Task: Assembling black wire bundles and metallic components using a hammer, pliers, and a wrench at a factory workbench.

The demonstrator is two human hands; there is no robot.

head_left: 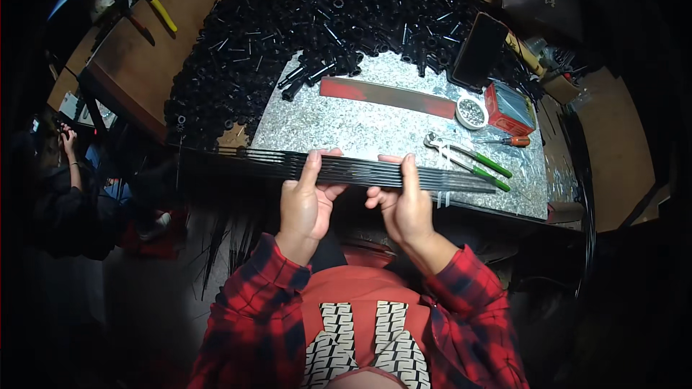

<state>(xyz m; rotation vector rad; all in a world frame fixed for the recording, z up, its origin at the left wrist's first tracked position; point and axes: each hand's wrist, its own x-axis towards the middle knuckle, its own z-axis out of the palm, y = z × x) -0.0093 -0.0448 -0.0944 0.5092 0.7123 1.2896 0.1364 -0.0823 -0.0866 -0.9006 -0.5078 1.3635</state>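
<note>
A flat bundle of thin black rods [360, 171] stretches crosswise in front of me, just off the near edge of the speckled worktop [339, 126]. My left hand [305, 205] grips it left of the middle, thumb on top and fingers behind. Right of the middle, my right hand [411, 209] holds the same bundle between thumb and fingers. The rods' left ends fan out slightly, past the worktop's corner. Beyond the bundle's right part lie green-handled pincers [472, 161], partly covered by the rods.
A large heap of black tubular parts [317, 18] covers the far side. Nearer lie a red-brown strip [389, 97], a white cup of small metal pieces [471, 112], a red box [510, 109], an orange-handled screwdriver [517, 142] and a leaning phone [478, 49]. Another person's hand [68, 138] shows far left.
</note>
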